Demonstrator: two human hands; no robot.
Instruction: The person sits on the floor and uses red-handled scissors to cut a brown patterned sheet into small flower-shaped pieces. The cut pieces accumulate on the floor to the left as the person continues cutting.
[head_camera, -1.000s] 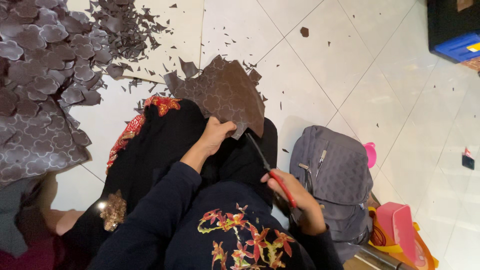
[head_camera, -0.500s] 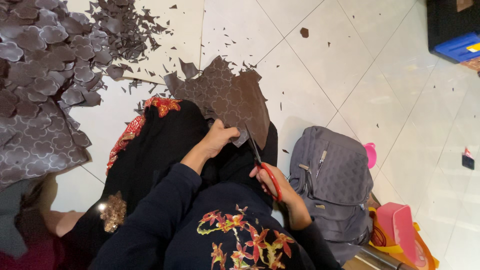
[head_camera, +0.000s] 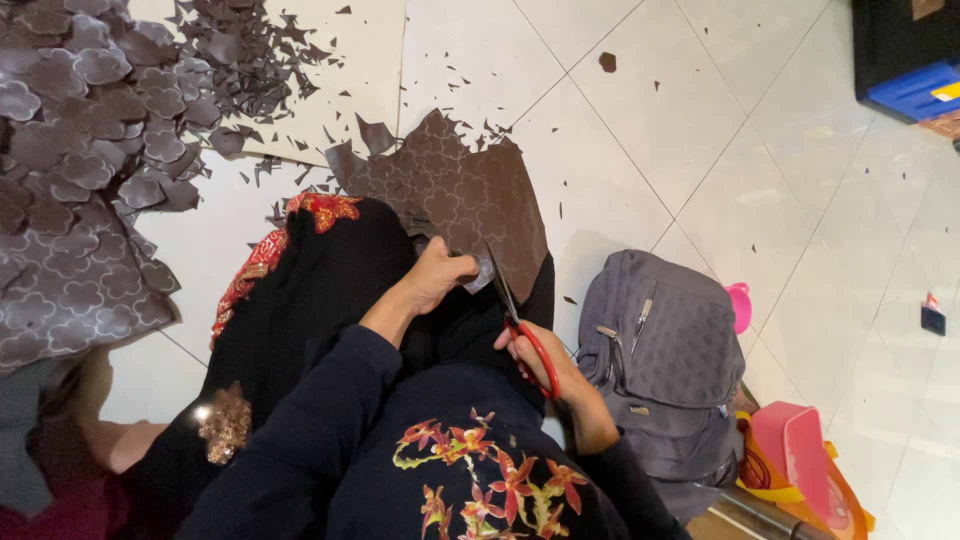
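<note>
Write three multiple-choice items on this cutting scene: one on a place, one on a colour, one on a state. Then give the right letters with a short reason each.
1. Where does the grey backpack lie?
A. On the white tiled floor at the person's right side
B. On the person's lap
C. On top of the pile of cut shapes

2. What colour are the handles of the scissors?
A. Blue
B. Red
C. Yellow

3. What is the left hand doing?
A. Resting flat on the floor
B. Holding the backpack's zip
C. Gripping the brown patterned sheet near the blades

Answers:
1 A: the backpack sits on the tiles just beside the right hand.
2 B: the loops around the right hand's fingers are red.
3 C: its fingers pinch the sheet's edge right by the scissors.
</note>
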